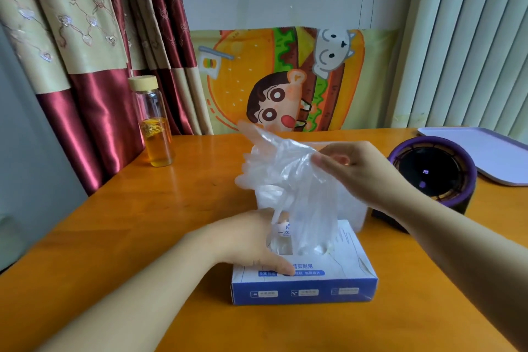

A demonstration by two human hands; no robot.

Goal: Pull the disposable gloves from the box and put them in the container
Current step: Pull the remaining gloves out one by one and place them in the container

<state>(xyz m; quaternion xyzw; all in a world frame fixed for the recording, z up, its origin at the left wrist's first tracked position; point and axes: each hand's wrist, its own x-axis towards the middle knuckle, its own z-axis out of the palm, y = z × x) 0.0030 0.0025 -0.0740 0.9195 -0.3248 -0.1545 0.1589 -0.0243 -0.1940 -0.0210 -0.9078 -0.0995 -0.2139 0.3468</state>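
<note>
**Glove half out of the box**

I see my right hand (360,171) pinching a clear disposable glove (285,180) between thumb and fingertips, raised above the glove box (328,291); the glove's lower end still sits in the box's top slot. My left hand (251,240) rests flat on the box's left side, thumb straight, gripping nothing. The box lies near the table's (143,223) front edge, with the clear container (354,208) just behind it. A glass bottle (155,128) stands at the left edge.
</note>
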